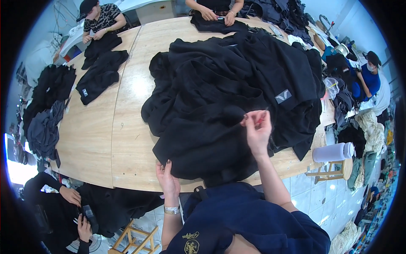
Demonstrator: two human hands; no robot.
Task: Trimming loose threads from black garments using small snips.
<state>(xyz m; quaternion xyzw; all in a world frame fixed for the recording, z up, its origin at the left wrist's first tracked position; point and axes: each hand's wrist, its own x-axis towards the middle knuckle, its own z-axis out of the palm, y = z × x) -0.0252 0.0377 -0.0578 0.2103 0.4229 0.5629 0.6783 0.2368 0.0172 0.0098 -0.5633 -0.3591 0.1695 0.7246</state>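
Observation:
A large heap of black garments (211, 80) lies on the wooden table in front of me. My left hand (168, 178) pinches the near left edge of a black garment (203, 146), fingers partly under the cloth. Over the right part of that garment, my right hand (259, 129) is raised with its fingers closed. A small red tool (260, 120) shows between those fingers; blur and the fingers hide its exact kind. Just beyond the right hand, a grey patch (283, 96) with a light mark sits on one garment in the heap.
Several people work around the wooden table (95, 152), handling dark cloth. Black pieces (99, 76) lie at its left side. A white bottle (332, 152) is on the right by a wooden stool (338, 169). Another stool (133, 237) stands at lower left.

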